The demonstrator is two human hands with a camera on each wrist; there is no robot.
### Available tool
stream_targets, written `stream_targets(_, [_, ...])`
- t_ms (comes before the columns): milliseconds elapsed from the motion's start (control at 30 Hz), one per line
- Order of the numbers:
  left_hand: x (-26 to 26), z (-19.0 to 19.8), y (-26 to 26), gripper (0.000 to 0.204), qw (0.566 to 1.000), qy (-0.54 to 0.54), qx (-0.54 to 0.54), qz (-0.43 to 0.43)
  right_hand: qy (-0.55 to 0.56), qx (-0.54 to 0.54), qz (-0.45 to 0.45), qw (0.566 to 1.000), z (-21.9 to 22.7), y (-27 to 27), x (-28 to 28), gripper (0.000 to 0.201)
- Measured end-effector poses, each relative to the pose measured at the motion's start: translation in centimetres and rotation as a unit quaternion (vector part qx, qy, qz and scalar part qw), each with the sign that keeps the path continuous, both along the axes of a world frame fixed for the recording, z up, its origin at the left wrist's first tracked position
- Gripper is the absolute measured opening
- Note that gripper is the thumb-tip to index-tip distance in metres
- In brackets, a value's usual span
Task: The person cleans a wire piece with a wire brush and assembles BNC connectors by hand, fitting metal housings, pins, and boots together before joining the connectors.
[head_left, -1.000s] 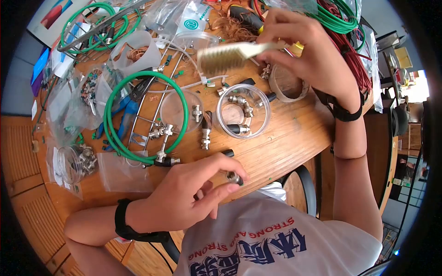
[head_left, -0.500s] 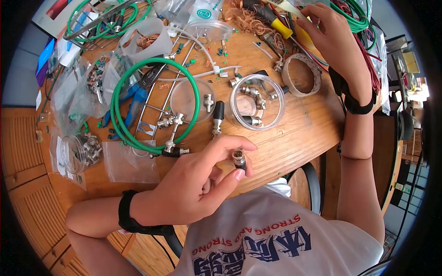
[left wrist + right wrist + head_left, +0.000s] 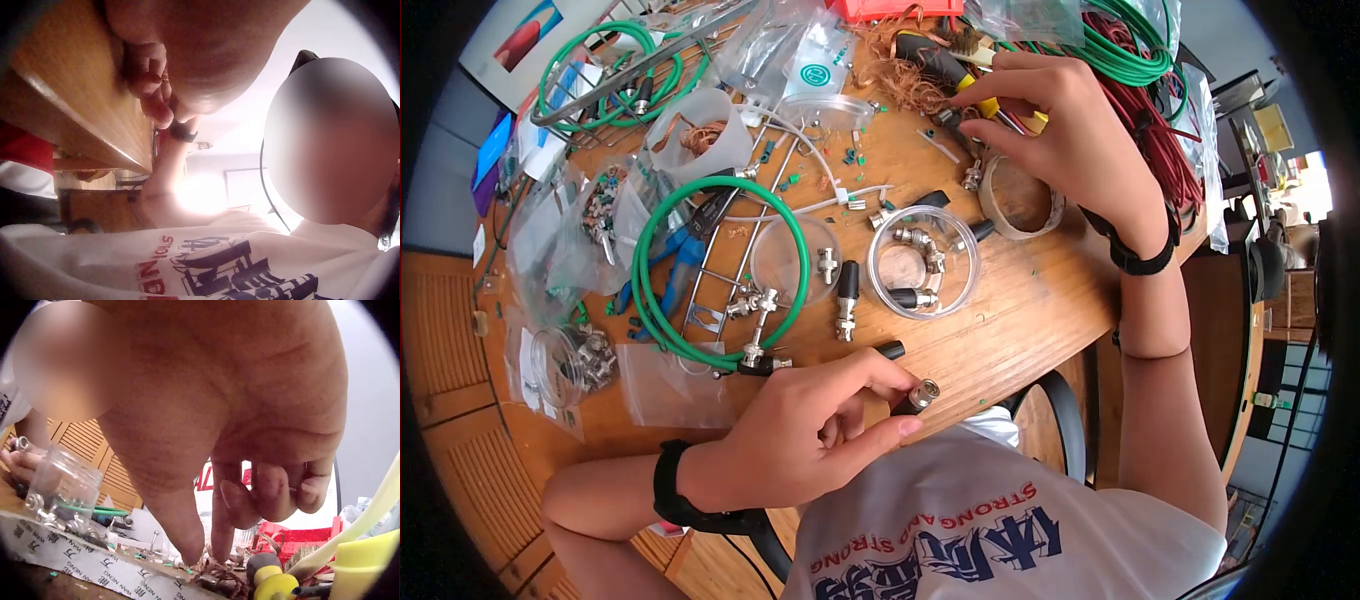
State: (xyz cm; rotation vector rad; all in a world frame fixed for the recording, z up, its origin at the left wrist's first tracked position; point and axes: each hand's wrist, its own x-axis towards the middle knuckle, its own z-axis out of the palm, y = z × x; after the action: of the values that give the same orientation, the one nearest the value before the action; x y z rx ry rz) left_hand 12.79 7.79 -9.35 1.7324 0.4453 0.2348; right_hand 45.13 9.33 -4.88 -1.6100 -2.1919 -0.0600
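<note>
Plainly, the left hand [image 3: 800, 435] pinches 1 connector [image 3: 920, 397] near a "STRONG AND STRONG" shirt [image 3: 1120, 545]; beside "WAN NENG" tape [image 3: 100, 567], the right hand [image 3: 1072, 135] is narrow near copper strands [image 3: 908, 88], grip unclear.

Light glances off the table [image 3: 1040, 285] in the head view, with white glare to its right. Beyond the table, the left wrist view looks hazy and blown out, perhaps overexposed. Dark, curved edges distort all three views.
</note>
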Motion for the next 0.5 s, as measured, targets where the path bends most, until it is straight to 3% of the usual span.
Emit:
stream_targets(100, [-0.1, -0.3, 0.0, 0.027, 1.0, -0.014, 0.012, -0.003, -0.007, 0.01, 0.002, 1.0, -0.5, 0.0, -0.1, 0.017])
stream_targets(267, [-0.1, -0.5, 0.0, 0.027, 1.0, -0.021, 0.016, -0.005, -0.02, -0.017, -0.079, 0.997, -0.5, 0.0, -0.2, 0.021])
stream_targets(500, [-0.2, -0.7, 0.1, 0.026, 0.999, -0.036, 0.02, -0.011, 0.028, 0.029, -0.022, 0.999, 0.4, 0.2, -1.5, 0.017])
